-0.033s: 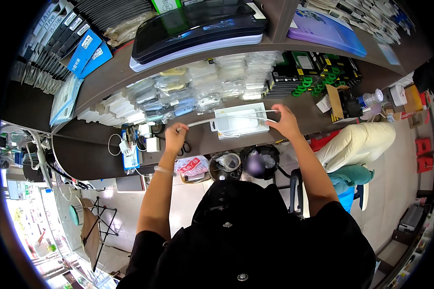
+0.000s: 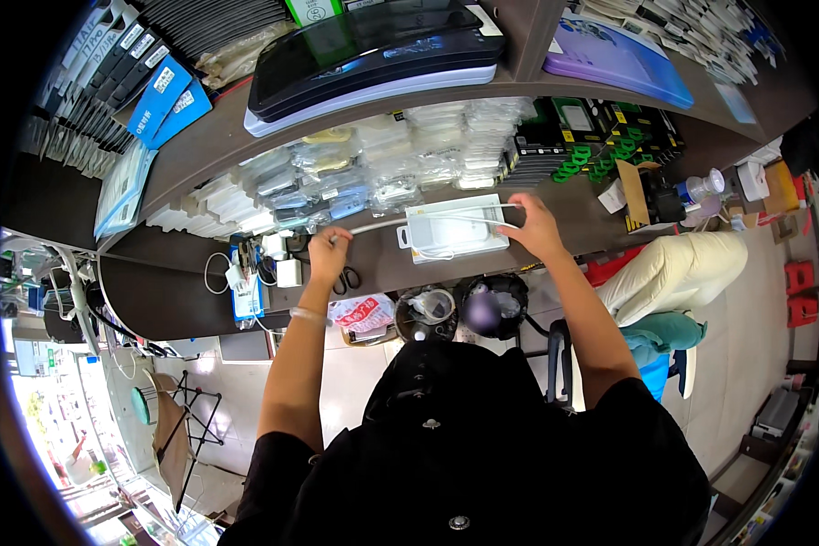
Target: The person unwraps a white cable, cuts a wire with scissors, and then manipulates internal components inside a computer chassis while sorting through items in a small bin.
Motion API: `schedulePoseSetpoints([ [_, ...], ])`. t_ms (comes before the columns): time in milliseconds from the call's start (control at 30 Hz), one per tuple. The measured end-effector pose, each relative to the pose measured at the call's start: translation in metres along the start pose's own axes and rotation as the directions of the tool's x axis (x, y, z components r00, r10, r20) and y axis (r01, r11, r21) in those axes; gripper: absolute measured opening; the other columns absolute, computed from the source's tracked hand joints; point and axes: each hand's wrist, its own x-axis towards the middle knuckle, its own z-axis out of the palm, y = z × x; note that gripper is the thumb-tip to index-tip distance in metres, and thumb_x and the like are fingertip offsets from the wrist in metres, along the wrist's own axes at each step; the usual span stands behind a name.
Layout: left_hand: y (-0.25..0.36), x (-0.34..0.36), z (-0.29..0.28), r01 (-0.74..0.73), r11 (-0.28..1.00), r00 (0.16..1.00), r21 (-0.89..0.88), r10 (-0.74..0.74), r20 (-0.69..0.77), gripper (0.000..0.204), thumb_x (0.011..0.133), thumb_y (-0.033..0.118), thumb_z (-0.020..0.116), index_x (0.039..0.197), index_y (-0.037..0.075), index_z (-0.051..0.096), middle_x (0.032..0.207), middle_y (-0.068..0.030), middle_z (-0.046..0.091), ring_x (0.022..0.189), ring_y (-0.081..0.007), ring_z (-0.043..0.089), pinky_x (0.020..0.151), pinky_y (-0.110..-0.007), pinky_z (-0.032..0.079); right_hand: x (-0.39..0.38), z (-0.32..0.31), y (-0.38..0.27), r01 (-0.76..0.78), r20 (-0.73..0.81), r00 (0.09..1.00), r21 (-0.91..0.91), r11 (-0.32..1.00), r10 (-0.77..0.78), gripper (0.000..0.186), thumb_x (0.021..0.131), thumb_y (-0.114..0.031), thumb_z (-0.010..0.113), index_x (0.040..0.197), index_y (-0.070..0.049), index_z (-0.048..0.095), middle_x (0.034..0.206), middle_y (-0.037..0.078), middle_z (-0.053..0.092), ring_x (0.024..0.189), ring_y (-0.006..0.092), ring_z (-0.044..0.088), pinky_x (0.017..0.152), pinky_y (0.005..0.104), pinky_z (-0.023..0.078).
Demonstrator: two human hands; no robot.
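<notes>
A white cable (image 2: 379, 225) is stretched across the middle of the view, pinched near its left in my left hand (image 2: 329, 253) and near its right in my right hand (image 2: 535, 227). It runs over a white retail box (image 2: 419, 244) with a hanging tab and a white item inside, lying on the dark brown counter (image 2: 473, 264). Black scissors (image 2: 346, 280) lie just below my left hand. White chargers (image 2: 288, 273) and a blue package (image 2: 246, 291) are to the left of that hand.
Stacks of bagged cases (image 2: 373, 155) and black-green boxes (image 2: 591, 136) fill the compartment behind. An open cardboard box (image 2: 632, 191) stands right. Below are bins (image 2: 491, 309), a chair with cream padding (image 2: 673, 273) and a folding chair (image 2: 168, 419).
Both my hands have shifted very slightly, up and to the left, still holding the cable. The rest looks the same.
</notes>
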Motion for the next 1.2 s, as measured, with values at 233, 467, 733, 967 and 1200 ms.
schedulePoseSetpoints([
  [233, -0.038, 0.023, 0.003, -0.173, 0.935, 0.969, 0.309, 0.218, -0.116, 0.011, 0.071, 0.001, 0.054, 0.073, 0.007, 0.062, 0.062, -0.0121, 0.058, 0.056, -0.0247, 0.057, 0.054, -0.034, 0.043, 0.030, 0.034, -0.004, 0.081, -0.009, 0.997, -0.135, 0.988, -0.083, 0.034, 0.073, -0.027, 0.068, 0.103, -0.015, 0.057, 0.107, 0.003, 0.053, 0.085, 0.0261, 0.059, 0.072, 0.0371, 0.049],
  [467, -0.045, 0.014, 0.001, -0.131, 0.866, 0.985, 0.482, 0.061, 0.159, 0.005, 0.069, 0.008, 0.055, 0.069, 0.010, 0.059, 0.067, -0.0104, 0.061, 0.068, -0.0299, 0.060, 0.063, -0.038, 0.046, -0.003, 0.030, -0.001, 0.240, 0.065, 0.970, -0.112, 0.964, -0.233, 0.015, 0.075, -0.021, 0.065, 0.089, -0.016, 0.063, 0.102, -0.001, 0.053, 0.072, 0.0201, 0.060, 0.060, 0.0353, 0.049],
  [733, -0.036, -0.004, -0.019, -0.578, 0.646, 0.792, 0.498, 0.299, 0.533, 0.006, 0.064, 0.006, 0.055, 0.061, 0.012, 0.055, 0.062, -0.0057, 0.058, 0.065, -0.0265, 0.059, 0.062, -0.039, 0.042, -0.052, 0.028, 0.030, 0.239, -0.055, 0.968, -0.111, 0.965, -0.246, 0.008, 0.075, -0.019, 0.066, 0.081, -0.014, 0.065, 0.097, -0.002, 0.055, 0.068, 0.0190, 0.059, 0.054, 0.0319, 0.048],
  [967, -0.019, -0.037, -0.015, -0.653, 0.571, 0.719, 0.498, 0.262, 0.643, 0.006, 0.064, 0.007, 0.053, 0.067, 0.012, 0.053, 0.074, -0.0060, 0.058, 0.074, -0.0253, 0.058, 0.067, -0.038, 0.040, -0.067, 0.027, 0.033, 0.233, 0.026, 0.972, -0.151, 0.961, -0.232, 0.012, 0.073, -0.018, 0.067, 0.084, -0.016, 0.067, 0.100, -0.002, 0.056, 0.070, 0.0207, 0.060, 0.058, 0.0328, 0.049],
  [1200, -0.023, -0.009, -0.021, -0.468, 0.483, 0.884, 0.740, 0.230, 0.408, 0.009, 0.068, 0.009, 0.053, 0.077, 0.009, 0.056, 0.079, -0.0077, 0.060, 0.078, -0.0273, 0.060, 0.071, -0.040, 0.042, -0.068, 0.037, 0.029, 0.102, 0.062, 0.994, -0.133, 0.986, -0.095, 0.021, 0.073, -0.020, 0.067, 0.092, -0.013, 0.063, 0.096, 0.006, 0.059, 0.079, 0.0286, 0.060, 0.068, 0.0377, 0.049],
])
